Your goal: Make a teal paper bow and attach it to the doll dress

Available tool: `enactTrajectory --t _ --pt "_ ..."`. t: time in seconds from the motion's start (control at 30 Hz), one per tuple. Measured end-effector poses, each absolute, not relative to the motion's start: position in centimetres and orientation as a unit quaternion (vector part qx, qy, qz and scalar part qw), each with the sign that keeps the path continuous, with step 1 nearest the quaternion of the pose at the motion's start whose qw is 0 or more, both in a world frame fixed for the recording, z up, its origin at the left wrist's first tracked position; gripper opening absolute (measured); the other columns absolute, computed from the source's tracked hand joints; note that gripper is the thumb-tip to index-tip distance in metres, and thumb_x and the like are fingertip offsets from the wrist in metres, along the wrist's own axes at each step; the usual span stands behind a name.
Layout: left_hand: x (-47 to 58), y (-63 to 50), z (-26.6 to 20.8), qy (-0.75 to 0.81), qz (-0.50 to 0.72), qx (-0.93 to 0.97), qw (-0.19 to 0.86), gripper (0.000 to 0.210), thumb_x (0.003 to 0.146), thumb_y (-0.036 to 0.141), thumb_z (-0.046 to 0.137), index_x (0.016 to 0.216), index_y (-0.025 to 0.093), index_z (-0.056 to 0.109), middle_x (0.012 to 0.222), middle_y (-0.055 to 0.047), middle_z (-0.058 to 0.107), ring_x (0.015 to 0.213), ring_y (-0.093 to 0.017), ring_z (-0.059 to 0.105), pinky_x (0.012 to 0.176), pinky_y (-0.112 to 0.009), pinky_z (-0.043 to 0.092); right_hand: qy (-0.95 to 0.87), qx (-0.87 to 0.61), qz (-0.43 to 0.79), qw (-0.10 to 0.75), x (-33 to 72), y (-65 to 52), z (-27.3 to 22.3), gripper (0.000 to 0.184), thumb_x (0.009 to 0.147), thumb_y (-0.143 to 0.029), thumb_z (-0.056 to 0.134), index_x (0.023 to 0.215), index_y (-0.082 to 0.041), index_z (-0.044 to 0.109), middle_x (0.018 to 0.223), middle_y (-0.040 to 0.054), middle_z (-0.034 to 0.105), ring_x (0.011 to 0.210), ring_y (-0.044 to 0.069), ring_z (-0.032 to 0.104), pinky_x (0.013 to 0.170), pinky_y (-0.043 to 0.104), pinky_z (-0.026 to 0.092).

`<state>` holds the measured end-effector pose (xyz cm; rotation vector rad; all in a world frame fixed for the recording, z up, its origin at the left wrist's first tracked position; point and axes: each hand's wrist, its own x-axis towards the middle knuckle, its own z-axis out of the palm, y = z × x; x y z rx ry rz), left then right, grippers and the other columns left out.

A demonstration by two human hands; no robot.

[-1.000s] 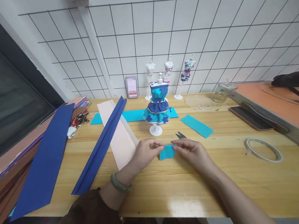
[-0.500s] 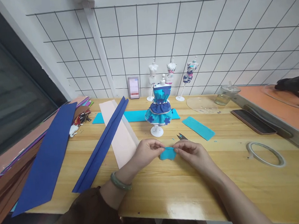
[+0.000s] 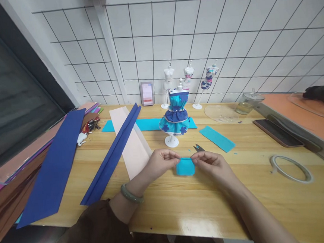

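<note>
A small turquoise piece of crepe-like paper (image 3: 185, 167) hangs between my two hands by its folded top edge, just above the table. My left hand (image 3: 165, 162) pinches its top left corner. At the opposite corner, my right hand (image 3: 211, 164) grips with thumb and fingertips. Just beyond the right fingers lie dark scissors (image 3: 198, 148), their handles hidden behind the hand. A mini dress form (image 3: 177, 112) in a blue and turquoise ruffled dress stands upright on a white base past my hands.
Turquoise paper (image 3: 217, 139) lies to the right, near a roll of tape (image 3: 291, 169) and a dark phone (image 3: 277, 132). Navy strips (image 3: 111, 155) and pale pink paper (image 3: 134, 150) cover the left. Several small mannequins stand by the wall, with a glass jar (image 3: 246, 103) at back right.
The turquoise piece's lower part has flattened out and now shows as a fuller rounded rectangle. Both hands keep their pinch. The whole view has shifted slightly.
</note>
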<state>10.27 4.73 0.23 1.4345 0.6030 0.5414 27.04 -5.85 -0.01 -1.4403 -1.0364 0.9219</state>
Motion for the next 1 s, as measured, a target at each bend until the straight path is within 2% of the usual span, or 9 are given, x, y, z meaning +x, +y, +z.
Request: enactTrajectory --t 0.17,0.5,0.7,0.8,1.0 --pt "10.24 4.81 0.25 0.274 0.235 0.648 0.671 0.022 0.067 0.028 0.067 0.08 0.011 0.068 0.073 -0.006 0.069 0.066 -0.013 0.061 0.063 -0.023 0.046 -0.439 -0.612 0.378 0.538 27.28 -5.91 0.03 0.021 0.067 -0.039 0.068 0.074 -0.019 0.068 0.076 0.0048 0.07 0.071 0.017 0.063 0.068 0.029 0.05" --pt "10.09 4.82 0.5 0.278 0.231 0.651 0.668 0.021 0.067 0.027 0.066 0.082 0.012 0.069 0.078 -0.007 0.07 0.07 -0.015 0.063 0.067 -0.025 0.048 -0.452 -0.622 0.365 0.524 27.56 -6.13 -0.34 0.019 0.069 -0.038 0.066 0.077 -0.021 0.07 0.078 0.0046 0.071 0.073 0.02 0.065 0.07 0.034 0.052" --pt "9.91 4.92 0.42 0.256 0.229 0.645 0.683 0.026 0.066 0.028 0.068 0.085 0.011 0.069 0.083 -0.009 0.07 0.076 -0.016 0.064 0.072 -0.027 0.048 -0.502 -0.614 0.344 0.503 27.69 -6.38 0.3 0.02 0.074 -0.038 0.062 0.082 -0.022 0.071 0.086 0.0052 0.071 0.082 0.021 0.063 0.075 0.033 0.05" --pt "9.83 4.83 0.66 0.249 0.222 0.642 0.69 0.027 0.065 0.029 0.069 0.085 0.011 0.069 0.084 -0.009 0.07 0.076 -0.016 0.064 0.073 -0.026 0.048 -0.508 -0.618 0.331 0.5 27.39 -6.33 0.4 0.021 0.075 -0.039 0.061 0.077 -0.021 0.071 0.083 0.005 0.07 0.077 0.02 0.063 0.072 0.032 0.05" --pt "9.89 4.67 0.54 0.264 0.236 0.662 0.66 0.026 0.066 0.034 0.068 0.08 0.011 0.069 0.077 -0.007 0.07 0.07 -0.015 0.062 0.065 -0.025 0.048 -0.491 -0.629 0.314 0.514 26.93 -6.04 -0.22 0.022 0.068 -0.041 0.067 0.074 -0.02 0.069 0.076 0.0054 0.069 0.07 0.019 0.062 0.066 0.032 0.052"
